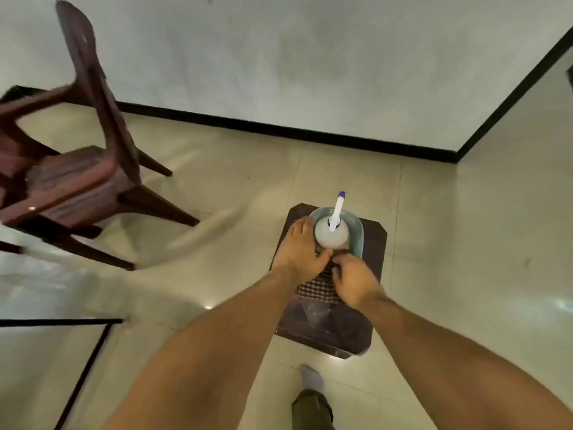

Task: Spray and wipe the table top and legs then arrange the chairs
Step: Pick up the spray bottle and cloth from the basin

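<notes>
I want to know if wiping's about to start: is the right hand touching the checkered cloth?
Touching. The head view shows the fingers of the right hand curled into the checkered cloth, with no gap.

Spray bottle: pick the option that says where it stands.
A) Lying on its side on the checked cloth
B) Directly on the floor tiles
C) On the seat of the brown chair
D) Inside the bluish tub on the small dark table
D: the spray bottle stands upright inside the bluish tub on the small dark table, next to the checked cloth that the right hand grips.
</notes>
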`<action>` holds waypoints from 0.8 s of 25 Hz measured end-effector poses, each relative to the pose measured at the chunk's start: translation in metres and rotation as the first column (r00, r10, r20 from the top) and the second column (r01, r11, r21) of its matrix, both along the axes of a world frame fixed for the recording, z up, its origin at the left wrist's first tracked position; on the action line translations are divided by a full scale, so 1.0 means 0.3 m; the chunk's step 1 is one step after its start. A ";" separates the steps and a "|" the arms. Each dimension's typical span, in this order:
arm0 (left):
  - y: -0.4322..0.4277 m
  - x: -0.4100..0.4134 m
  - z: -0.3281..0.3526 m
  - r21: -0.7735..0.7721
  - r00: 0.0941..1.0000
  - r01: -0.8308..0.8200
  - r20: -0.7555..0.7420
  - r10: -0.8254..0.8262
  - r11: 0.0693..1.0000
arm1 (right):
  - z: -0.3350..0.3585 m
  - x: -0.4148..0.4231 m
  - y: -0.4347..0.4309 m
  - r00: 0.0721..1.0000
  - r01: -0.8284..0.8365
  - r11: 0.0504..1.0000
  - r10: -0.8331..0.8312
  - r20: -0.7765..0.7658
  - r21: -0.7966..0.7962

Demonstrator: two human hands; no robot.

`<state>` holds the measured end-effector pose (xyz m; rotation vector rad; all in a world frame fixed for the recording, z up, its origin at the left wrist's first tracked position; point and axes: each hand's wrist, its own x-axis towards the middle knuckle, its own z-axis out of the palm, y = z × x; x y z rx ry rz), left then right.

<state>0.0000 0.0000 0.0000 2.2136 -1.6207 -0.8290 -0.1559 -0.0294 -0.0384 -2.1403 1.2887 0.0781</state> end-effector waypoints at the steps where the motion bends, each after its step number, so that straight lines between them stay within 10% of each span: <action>1: -0.050 0.006 -0.038 0.009 0.997 -0.033 -0.066 0.033 0.999 | -0.051 0.020 -0.013 0.997 -0.065 0.997 0.066 -0.044 0.035; 10: -0.268 -0.009 -0.235 0.001 0.979 -0.122 -0.162 0.120 0.993 | -0.248 0.211 -0.118 0.912 0.247 0.939 -0.143 -0.385 0.238; 20: -0.264 0.006 -0.130 0.064 0.906 -0.261 -0.327 0.268 0.963 | -0.133 0.171 -0.135 0.858 0.511 0.787 -0.446 -0.253 0.346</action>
